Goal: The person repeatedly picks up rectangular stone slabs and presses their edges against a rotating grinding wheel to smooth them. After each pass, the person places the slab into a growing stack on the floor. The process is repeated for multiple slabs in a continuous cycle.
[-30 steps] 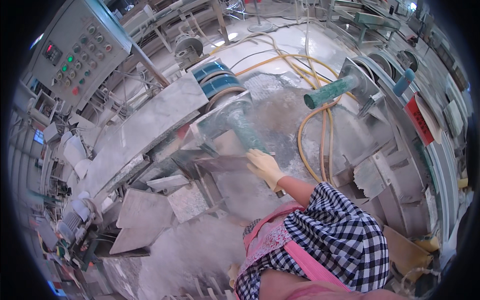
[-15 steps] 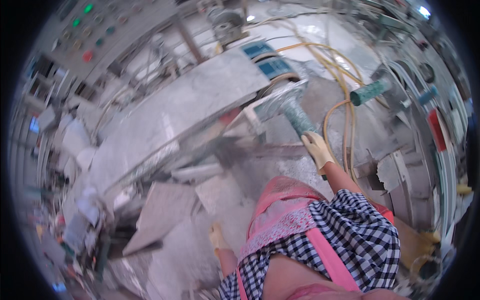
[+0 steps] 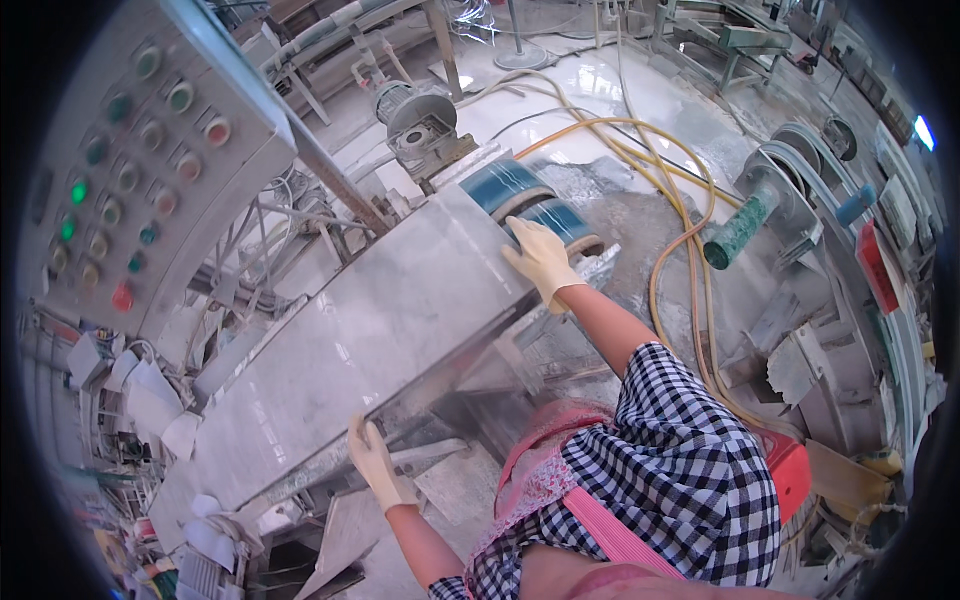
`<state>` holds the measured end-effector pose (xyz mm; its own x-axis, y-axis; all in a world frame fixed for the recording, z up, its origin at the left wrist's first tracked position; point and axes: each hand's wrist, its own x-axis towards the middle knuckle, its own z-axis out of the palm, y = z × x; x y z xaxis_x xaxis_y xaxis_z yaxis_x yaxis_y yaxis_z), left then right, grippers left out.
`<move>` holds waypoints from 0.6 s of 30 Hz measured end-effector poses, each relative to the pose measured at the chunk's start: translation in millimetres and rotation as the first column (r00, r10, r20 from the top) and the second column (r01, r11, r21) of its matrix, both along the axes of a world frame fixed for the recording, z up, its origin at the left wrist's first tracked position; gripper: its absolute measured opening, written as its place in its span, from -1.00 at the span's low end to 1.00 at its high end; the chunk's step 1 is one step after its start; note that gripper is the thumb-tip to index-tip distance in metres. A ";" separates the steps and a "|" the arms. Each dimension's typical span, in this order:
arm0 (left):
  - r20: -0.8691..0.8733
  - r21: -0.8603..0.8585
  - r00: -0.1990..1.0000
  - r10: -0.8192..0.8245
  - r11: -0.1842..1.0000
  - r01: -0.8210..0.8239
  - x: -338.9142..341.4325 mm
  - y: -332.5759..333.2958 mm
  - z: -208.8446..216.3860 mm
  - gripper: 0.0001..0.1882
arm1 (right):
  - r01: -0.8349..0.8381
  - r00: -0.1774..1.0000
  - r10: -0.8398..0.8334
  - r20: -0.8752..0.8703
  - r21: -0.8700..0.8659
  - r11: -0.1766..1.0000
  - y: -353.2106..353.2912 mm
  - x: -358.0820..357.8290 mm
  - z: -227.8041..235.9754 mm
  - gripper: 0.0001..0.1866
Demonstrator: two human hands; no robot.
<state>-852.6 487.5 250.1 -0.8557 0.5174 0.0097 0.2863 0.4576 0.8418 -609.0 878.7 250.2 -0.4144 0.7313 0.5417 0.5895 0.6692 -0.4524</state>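
With the right hand (image 3: 540,262), we extend the gloved fingers, partly spread, nothing visible in them; the blue bands (image 3: 500,188) lie just beyond, at 12 o'clock. We bend the left hand's (image 3: 378,468) fingers at the grey bed's (image 3: 370,320) near edge; whether they grip, we cannot tell. From the right hand, the bed runs toward 8 o'clock; the green cylinder (image 3: 738,232) projects at 3 o'clock.

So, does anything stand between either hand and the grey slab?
Nothing visible does: the left hand is at the near edge of the slab, and the right hand is at its right end, beside the blue bands. Whether either touches it is hard to tell.
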 end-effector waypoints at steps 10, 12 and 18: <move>-0.120 -0.816 0.942 -0.315 0.571 0.087 -56.8 89.9 38.4 0.12 | -0.023 0.949 0.097 0.300 -0.241 0.970 35.4 -19.0 14.7 -0.39; -0.097 -0.835 0.949 -0.300 0.544 0.087 -60.2 98.4 41.8 0.11 | -0.020 0.961 0.092 0.261 -0.266 0.964 40.7 -27.0 12.9 -0.40; 0.116 -0.745 0.993 0.022 0.663 0.073 -73.1 98.8 24.2 -0.06 | 0.103 0.975 0.004 0.224 -0.464 0.880 47.4 -30.2 3.2 -0.29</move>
